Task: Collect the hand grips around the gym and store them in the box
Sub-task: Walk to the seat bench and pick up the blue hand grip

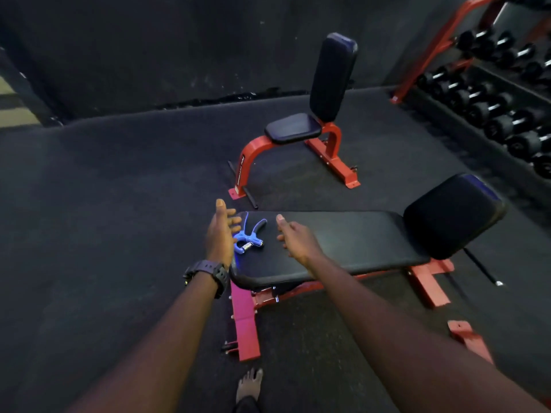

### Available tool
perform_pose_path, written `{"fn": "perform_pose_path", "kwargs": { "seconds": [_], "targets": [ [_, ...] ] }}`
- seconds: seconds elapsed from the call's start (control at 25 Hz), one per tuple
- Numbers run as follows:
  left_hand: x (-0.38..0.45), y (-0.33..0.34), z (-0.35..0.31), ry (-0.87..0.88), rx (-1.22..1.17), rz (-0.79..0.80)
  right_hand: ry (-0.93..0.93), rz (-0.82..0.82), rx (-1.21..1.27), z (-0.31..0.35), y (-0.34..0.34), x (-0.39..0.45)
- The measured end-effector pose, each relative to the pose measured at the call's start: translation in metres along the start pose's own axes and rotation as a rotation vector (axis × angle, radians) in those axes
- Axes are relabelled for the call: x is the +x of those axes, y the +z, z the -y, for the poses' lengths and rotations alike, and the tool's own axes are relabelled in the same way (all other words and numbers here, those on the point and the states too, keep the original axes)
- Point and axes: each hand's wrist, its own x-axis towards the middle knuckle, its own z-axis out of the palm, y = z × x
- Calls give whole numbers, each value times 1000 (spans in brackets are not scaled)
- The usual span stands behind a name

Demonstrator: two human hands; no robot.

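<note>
Room: dim gym, dark walls, dark rubber floor point(119, 204) across the whole frame.
Left hand point(220, 234): centre of frame, fingers spread and loose, gripping nothing; palm turned toward the grip, fingertips just beside its left handle, contact not clear.
Watch point(208, 274): black, strapped on the left wrist, below the hand.
Right hand point(295, 236): just right of centre, fingers loosely curled, unclenched, holding nothing; near the grip but apart from it.
Hand grip point(249, 235): blue with dark handle pads, lying flat between the two hands on the left end of the bench pad.
Grip axis: long axis runs from lower left to upper right of the frame; metal spring at the lower end, two handles spreading toward the top in a V.
Flat bench point(343, 242): black pad on a red frame, running left to right across mid-frame, rounded black pad at its right end.
Upright seat point(298, 129): upper centre, black seat and tall backrest, red frame; white writing on its front leg, too small to read.
Dumbbell rack point(492, 93): upper right, red uprights, rows of black dumbbells.
Bare foot point(250, 386): bottom centre, on the floor.
</note>
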Motion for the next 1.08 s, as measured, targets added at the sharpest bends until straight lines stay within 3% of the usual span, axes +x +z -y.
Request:
{"fn": "perform_pose_path", "kwargs": {
  "seconds": [0.2,0.44,0.6,0.72,0.88,1.08],
  "targets": [
    [100,-28,13,-99,20,-6,44,37,-215,15,77,83],
    [154,-39,39,-132,87,44,215,-178,-488,-4,147,147],
    [172,-41,47,-133,81,60,231,-201,-597,-19,170,161],
    [183,-47,43,-142,92,53,251,-165,-493,-17,166,167],
    [192,-66,7,-63,78,2,214,-120,-82,23,151,160],
    [202,-114,-141,244,4,-142,-183,64,265,199,132,151]
  ]
}}
